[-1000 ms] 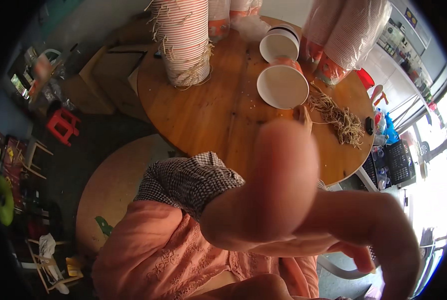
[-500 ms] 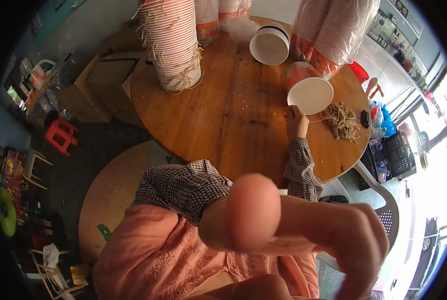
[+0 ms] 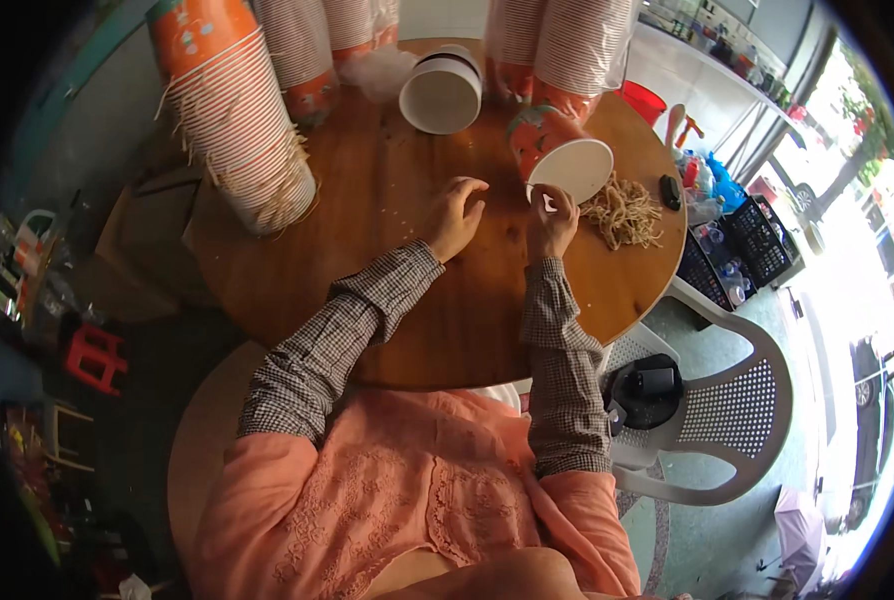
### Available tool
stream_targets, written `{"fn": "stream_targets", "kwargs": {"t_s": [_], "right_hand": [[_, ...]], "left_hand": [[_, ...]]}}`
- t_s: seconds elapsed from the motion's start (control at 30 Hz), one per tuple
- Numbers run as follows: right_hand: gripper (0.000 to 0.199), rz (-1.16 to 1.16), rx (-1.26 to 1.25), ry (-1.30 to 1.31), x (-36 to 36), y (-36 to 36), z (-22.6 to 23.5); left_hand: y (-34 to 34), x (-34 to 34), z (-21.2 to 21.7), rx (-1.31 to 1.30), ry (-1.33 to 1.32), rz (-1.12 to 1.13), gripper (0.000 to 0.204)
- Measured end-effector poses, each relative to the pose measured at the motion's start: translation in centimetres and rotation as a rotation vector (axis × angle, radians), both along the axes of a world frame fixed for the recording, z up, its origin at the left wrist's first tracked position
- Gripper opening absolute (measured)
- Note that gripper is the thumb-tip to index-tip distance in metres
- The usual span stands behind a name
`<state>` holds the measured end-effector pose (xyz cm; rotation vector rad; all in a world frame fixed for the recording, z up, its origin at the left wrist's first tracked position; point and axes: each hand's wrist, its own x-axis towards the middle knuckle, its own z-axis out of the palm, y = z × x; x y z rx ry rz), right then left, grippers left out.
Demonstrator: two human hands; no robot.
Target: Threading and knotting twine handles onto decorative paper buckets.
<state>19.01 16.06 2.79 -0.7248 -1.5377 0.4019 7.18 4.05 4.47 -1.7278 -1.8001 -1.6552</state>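
An orange paper bucket [image 3: 570, 169] with a white inside lies tilted on the round table, its mouth facing me. My right hand [image 3: 553, 220] is closed in a pinch at the near left edge of its rim. Whatever sits between those fingertips is too small to make out. To the left, my left hand [image 3: 454, 217] hovers over the wood with thumb and fingers apart, holding nothing. A loose heap of tan string [image 3: 622, 212] lies just right of my right hand.
A tall leaning stack of buckets [image 3: 232, 120] with string ends stands at the left. Bagged bucket stacks [image 3: 582, 50] and another white-mouthed bucket [image 3: 441, 95] are at the back. A small black object [image 3: 670, 192] lies by the right edge. A grey chair [image 3: 727, 410] stands at right.
My left hand has dropped from close in front of the camera to over the table, left of my right hand. The whole view has shifted. My right hand stays by the bucket's rim.
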Motion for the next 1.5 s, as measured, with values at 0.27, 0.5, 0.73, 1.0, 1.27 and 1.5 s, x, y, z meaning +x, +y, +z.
{"fn": "stream_targets", "kwargs": {"t_s": [0.27, 0.5, 0.73, 1.0, 1.27, 1.5], "right_hand": [[0.008, 0.236, -0.515, 0.814, 4.7, 6.5, -0.6], [0.006, 0.478, -0.426, 0.670, 2.4, 9.6, -1.2], [0.002, 1.072, -0.633, 0.431, -2.9, -1.6, -0.2], [0.005, 0.999, -0.686, 0.245, -0.6, -15.4, 1.0], [0.006, 0.992, -0.389, 0.087, 0.8, -22.6, 1.6], [0.008, 0.889, -0.595, 0.008, 4.4, -17.8, 0.3]], "left_hand": [[9.8, 6.8, 0.6, -0.022, 0.330, -0.314, 0.026], [12.5, 3.5, -2.8, -0.182, 0.130, -0.131, 0.069], [2.4, -3.2, -3.0, -0.243, -0.106, -0.050, 0.033], [-13.9, 0.1, -3.4, -0.073, -0.016, 0.000, 0.027], [-19.1, 2.0, -0.7, -0.097, -0.291, -0.167, 0.030], [-18.5, 2.9, -1.9, -0.157, -0.104, -0.073, 0.016]]}}
